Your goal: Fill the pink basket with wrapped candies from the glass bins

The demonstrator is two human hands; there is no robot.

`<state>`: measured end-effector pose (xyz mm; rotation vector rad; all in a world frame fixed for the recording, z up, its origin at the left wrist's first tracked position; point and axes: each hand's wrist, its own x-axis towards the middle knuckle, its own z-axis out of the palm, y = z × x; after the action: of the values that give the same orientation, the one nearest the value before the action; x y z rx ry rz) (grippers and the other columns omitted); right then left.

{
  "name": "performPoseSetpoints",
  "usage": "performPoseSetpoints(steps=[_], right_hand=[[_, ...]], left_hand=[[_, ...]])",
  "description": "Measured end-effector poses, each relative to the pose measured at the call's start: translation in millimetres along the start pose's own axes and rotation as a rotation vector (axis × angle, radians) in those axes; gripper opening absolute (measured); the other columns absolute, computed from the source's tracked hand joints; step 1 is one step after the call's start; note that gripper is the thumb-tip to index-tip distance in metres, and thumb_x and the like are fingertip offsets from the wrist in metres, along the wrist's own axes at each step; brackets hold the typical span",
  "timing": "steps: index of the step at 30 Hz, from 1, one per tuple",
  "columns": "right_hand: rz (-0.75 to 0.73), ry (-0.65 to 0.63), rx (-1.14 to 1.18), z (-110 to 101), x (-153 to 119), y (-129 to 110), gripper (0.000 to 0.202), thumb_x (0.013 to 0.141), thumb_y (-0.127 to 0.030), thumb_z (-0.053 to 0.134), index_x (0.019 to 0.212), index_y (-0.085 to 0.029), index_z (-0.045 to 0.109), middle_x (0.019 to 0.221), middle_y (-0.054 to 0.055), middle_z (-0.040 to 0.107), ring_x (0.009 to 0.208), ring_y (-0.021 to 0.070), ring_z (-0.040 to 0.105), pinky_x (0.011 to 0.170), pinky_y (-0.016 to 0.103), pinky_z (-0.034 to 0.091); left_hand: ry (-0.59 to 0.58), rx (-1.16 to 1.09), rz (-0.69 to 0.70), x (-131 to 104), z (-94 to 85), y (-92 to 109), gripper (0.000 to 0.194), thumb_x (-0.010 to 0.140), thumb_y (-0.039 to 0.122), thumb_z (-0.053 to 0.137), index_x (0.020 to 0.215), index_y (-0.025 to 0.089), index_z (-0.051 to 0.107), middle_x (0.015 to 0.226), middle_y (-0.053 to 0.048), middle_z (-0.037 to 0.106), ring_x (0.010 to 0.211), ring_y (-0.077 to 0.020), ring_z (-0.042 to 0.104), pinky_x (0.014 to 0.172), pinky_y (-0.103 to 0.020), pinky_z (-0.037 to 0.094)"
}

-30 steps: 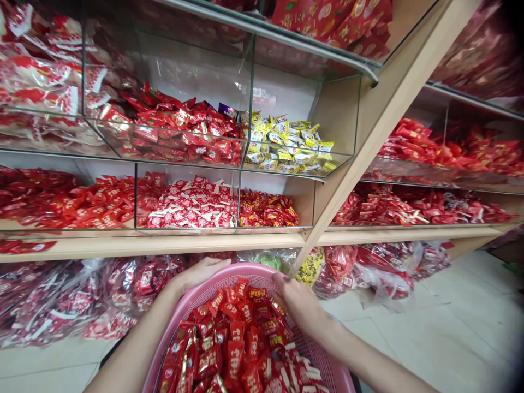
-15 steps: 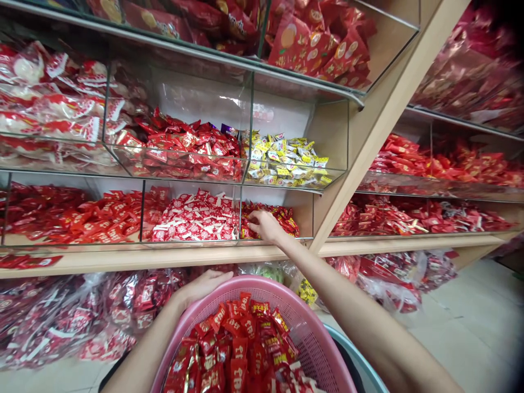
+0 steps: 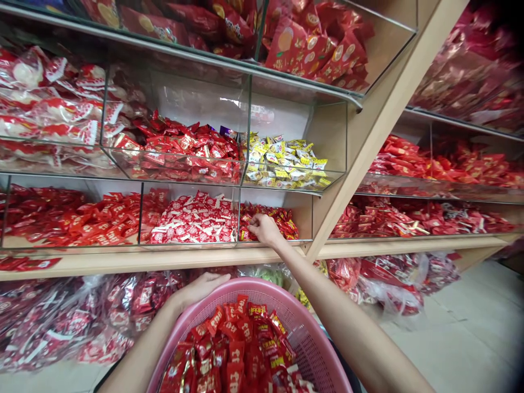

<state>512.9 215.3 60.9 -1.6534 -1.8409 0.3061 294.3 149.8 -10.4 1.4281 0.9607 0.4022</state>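
Observation:
A pink plastic basket [image 3: 317,333] holds many red-wrapped candies [image 3: 235,349], some with yellow lettering. My left hand [image 3: 202,288] grips the far left part of its rim, fingers closed over the edge. Reaching into the lowest shelf's right compartment, my right hand [image 3: 264,228] is at the red and yellow candies [image 3: 286,221]. Its fingers are bent together over the pile, and whatever lies between the fingertips is too small to make out.
Glass dividers separate red and white candies [image 3: 196,218], yellow and white candies [image 3: 286,158] and other red packets. A slanting wooden post [image 3: 380,125] stands right of my right hand. Plastic bags of candy [image 3: 143,297] lie below the wooden shelf edge [image 3: 164,259].
The basket and my left hand have shifted slightly left and down. My right hand stays at the same compartment, its fingers slightly lower. The blue-green rim beside the basket is mostly hidden now.

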Motion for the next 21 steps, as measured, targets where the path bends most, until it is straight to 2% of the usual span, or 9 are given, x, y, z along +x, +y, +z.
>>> performPoseSetpoints(steps=[5, 9, 12, 16, 21], right_hand=[[-0.016, 0.087, 0.058, -2.6, -2.4, -0.9, 0.014, 0.077, -0.026, 0.053, 0.086, -0.018, 0.061, 0.075, 0.002, 0.066, 0.070, 0.0138, 0.059, 0.063, 0.022, 0.041], [-0.044, 0.077, 0.182, -7.5, -3.0, -1.0, 0.030, 0.075, -0.023, 0.051, 0.102, -0.014, 0.058, 0.064, -0.003, 0.060, 0.060, 0.0116, 0.054, 0.058, 0.021, 0.039], [-0.053, 0.010, 0.191, -8.4, -3.3, -1.2, 0.020, 0.072, -0.021, 0.052, 0.087, -0.014, 0.063, 0.057, -0.004, 0.056, 0.056, 0.0107, 0.051, 0.057, 0.021, 0.038], [-0.057, -0.047, 0.182, -6.1, -3.5, -1.5, 0.006, 0.068, -0.018, 0.057, 0.070, -0.016, 0.062, 0.055, -0.004, 0.056, 0.056, 0.0103, 0.051, 0.057, 0.021, 0.037], [-0.053, -0.088, 0.203, -4.1, -1.8, 0.5, 0.012, 0.069, -0.028, 0.063, 0.067, -0.017, 0.059, 0.061, -0.001, 0.059, 0.059, 0.0117, 0.054, 0.056, 0.022, 0.038]], left_hand=[[-0.006, -0.003, -0.001, -0.6, 0.2, -0.3, 0.053, 0.071, 0.063, 0.054, 0.083, 0.014, 0.071, 0.077, -0.005, 0.071, 0.068, -0.0186, 0.059, 0.068, -0.029, 0.042], [-0.002, 0.005, 0.010, 0.4, 0.2, -1.4, 0.054, 0.072, 0.063, 0.054, 0.084, 0.013, 0.072, 0.079, -0.006, 0.071, 0.069, -0.0187, 0.059, 0.069, -0.030, 0.042], [0.000, 0.016, 0.014, 0.9, 0.6, -1.3, 0.055, 0.072, 0.062, 0.054, 0.086, 0.013, 0.072, 0.078, -0.006, 0.071, 0.070, -0.0186, 0.058, 0.069, -0.030, 0.042], [0.002, 0.031, 0.003, -0.2, 1.3, 1.1, 0.056, 0.073, 0.063, 0.053, 0.088, 0.012, 0.072, 0.079, -0.006, 0.071, 0.070, -0.0189, 0.058, 0.070, -0.030, 0.042], [0.009, 0.051, 0.001, -1.2, 1.9, 4.7, 0.056, 0.073, 0.063, 0.053, 0.090, 0.012, 0.072, 0.079, -0.005, 0.071, 0.073, -0.0193, 0.058, 0.072, -0.030, 0.041]])
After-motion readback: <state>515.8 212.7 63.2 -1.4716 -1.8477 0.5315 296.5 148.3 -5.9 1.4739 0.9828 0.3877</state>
